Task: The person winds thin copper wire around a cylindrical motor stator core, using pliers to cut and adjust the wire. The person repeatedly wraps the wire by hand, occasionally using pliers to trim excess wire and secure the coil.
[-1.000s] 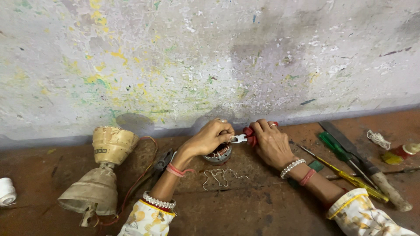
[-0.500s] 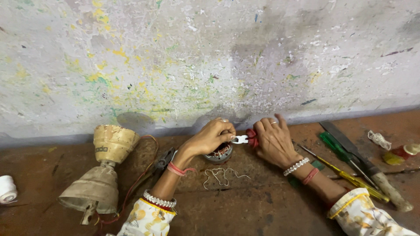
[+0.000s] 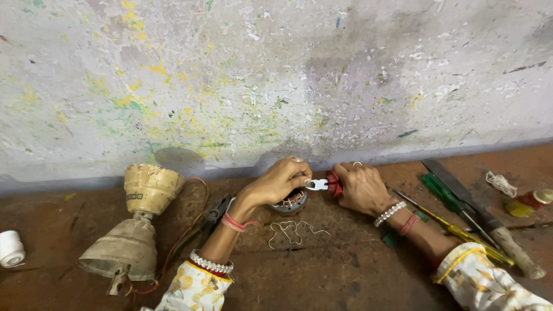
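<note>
The left hand (image 3: 282, 181) bends down over one small round stator (image 3: 290, 203) with copper windings, which sits on the brown bench (image 3: 322, 270) near the foot of the paint-flecked wall (image 3: 276, 75). Its fingers curl closed on the stator's top edge, a tight grip. The right hand (image 3: 360, 187) is wrapped shut around the red handles of one pair of pliers (image 3: 324, 185), whose metal nose points left and meets the left fingertips just above the stator; whether the nose pinches anything is too small to tell.

In front of the stator lie loose bits of pale bent wire (image 3: 292, 230), too tangled to count. Left of the left forearm lies a second pair of pliers (image 3: 214, 216), dark, beside a red wire. Further left stands one cream, cone-shaped fan housing (image 3: 135, 224), tilted, and at the far left edge one white spool (image 3: 10, 249).

To the right of the right forearm lie three long tools, close together and slanted: a green-handled screwdriver (image 3: 440, 193), a yellow-handled screwdriver (image 3: 466, 236) and a wooden-handled blade (image 3: 489, 222). Near the right edge are one small coil of white cord (image 3: 501, 183) and one roll of red tape (image 3: 533, 198). Both wrists wear white bead bracelets and red thread.
</note>
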